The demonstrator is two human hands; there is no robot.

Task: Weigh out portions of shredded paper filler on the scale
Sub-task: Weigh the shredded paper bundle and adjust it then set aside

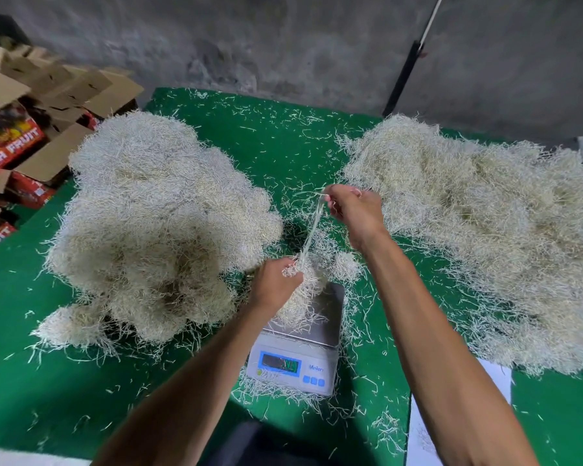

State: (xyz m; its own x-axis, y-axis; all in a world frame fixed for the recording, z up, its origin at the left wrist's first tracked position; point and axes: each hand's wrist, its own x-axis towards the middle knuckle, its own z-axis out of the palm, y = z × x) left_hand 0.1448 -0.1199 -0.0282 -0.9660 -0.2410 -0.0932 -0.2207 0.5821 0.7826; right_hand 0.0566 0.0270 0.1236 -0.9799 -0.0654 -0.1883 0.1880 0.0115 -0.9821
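Here, strands (312, 227) stretch between left hand (272, 284) and right hand (353, 210).

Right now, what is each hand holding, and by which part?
Left hand grips the portion's top on the scale; right hand pinches strands' upper end.

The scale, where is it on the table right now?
In the head view the scale sits low at centre on the green table, between the two big paper piles, with a small portion on its pan under the left hand.
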